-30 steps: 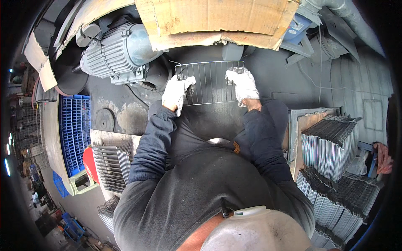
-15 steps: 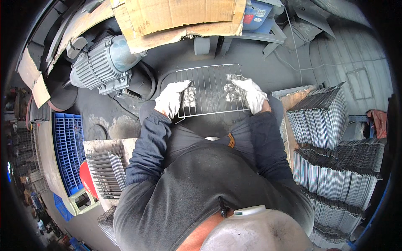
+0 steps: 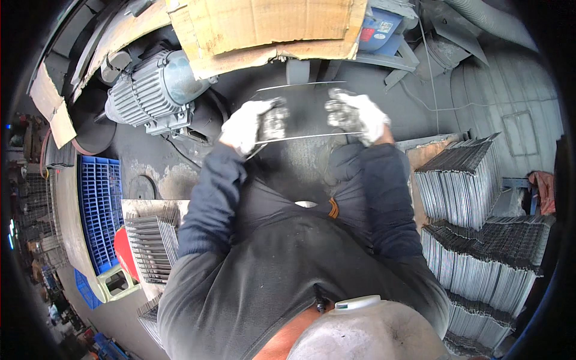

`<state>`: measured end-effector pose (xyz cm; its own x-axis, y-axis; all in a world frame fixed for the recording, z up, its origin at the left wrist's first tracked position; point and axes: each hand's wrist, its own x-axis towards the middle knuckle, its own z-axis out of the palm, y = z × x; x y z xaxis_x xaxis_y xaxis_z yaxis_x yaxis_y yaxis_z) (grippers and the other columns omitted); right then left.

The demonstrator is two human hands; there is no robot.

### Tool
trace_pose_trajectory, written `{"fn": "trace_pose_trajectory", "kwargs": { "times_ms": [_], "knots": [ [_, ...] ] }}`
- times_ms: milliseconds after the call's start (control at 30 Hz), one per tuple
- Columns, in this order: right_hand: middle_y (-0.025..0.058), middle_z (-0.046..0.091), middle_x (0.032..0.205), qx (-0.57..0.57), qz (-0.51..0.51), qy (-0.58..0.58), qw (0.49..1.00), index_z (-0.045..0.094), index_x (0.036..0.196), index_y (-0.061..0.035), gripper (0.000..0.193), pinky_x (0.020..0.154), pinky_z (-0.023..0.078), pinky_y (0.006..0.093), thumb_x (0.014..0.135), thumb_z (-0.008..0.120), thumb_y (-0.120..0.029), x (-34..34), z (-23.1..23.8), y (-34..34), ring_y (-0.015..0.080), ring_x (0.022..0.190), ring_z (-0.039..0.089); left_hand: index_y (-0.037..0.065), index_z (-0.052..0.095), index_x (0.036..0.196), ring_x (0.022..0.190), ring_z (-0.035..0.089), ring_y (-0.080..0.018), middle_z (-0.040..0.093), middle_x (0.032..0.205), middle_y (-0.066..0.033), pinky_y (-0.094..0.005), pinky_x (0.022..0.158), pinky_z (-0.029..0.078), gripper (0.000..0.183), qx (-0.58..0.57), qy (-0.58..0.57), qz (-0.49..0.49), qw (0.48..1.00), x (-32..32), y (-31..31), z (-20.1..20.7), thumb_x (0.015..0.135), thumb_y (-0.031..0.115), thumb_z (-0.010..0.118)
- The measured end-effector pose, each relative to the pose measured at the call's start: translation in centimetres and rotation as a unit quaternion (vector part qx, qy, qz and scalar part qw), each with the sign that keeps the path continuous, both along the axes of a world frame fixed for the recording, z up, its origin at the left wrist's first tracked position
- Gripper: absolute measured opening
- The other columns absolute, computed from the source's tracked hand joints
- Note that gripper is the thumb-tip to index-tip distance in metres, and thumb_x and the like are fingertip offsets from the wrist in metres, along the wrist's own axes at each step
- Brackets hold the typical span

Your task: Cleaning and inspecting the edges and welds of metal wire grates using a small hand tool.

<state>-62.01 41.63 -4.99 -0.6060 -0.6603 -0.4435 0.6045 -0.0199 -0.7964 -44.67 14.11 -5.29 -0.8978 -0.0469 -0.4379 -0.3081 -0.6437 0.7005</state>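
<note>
Between both hands I hold a rectangular wire rack above my knees; motion smears its thin inner wires, while the near and far edge bars show clearly. My left hand, in a soiled white work glove, closes on the rack's left side. The right side is gripped by my right hand, gloved the same way. Dark, shiny patches cover the gloves' finger area, and some fingers lie behind the wires.
Tall stacks of wire racks stand to the right, and more racks lie at the left. A grey electric motor sits at the far left. Cardboard hangs ahead. Beside the left racks are a blue plastic crate and a stool.
Both hands have moved the wire rack away from my body and slightly up in the view. Its inner wires have become blurred, and the grip looks the same.
</note>
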Motion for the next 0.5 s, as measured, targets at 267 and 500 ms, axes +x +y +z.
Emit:
{"fn": "trace_pose_trajectory", "kwargs": {
  "times_ms": [267, 500],
  "knots": [
    [0.0125, 0.074, 0.114, -0.003, 0.027, 0.022, 0.999, 0.065, 0.138, -0.0001, 0.039, 0.084, 0.065, 0.0393, 0.107, 0.065, -0.024, -2.6, -1.9, 0.5, 0.0238, 0.098, 0.074, -0.001, 0.065, 0.138, 0.086, 0.075, -0.0238, 0.077, 0.111, -0.0135, -0.0393, 0.076, 0.065, 0.037, 0.077, 0.020, -0.026, 0.997, -1.3, -0.7, -3.5, 0.107, 0.017, 0.055],
    [0.0108, 0.076, 0.113, -0.040, 0.005, 0.003, 0.999, 0.068, 0.129, -0.0005, 0.031, 0.083, 0.064, 0.0406, 0.106, 0.065, -0.020, -3.3, -4.6, -2.8, 0.0237, 0.095, 0.075, -0.001, 0.068, 0.134, 0.096, 0.077, -0.0217, 0.078, 0.113, -0.0116, -0.0363, 0.078, 0.064, 0.036, 0.088, -0.043, 0.041, 0.994, 2.1, -7.4, -3.9, 0.107, 0.021, 0.059]
  ]
}}
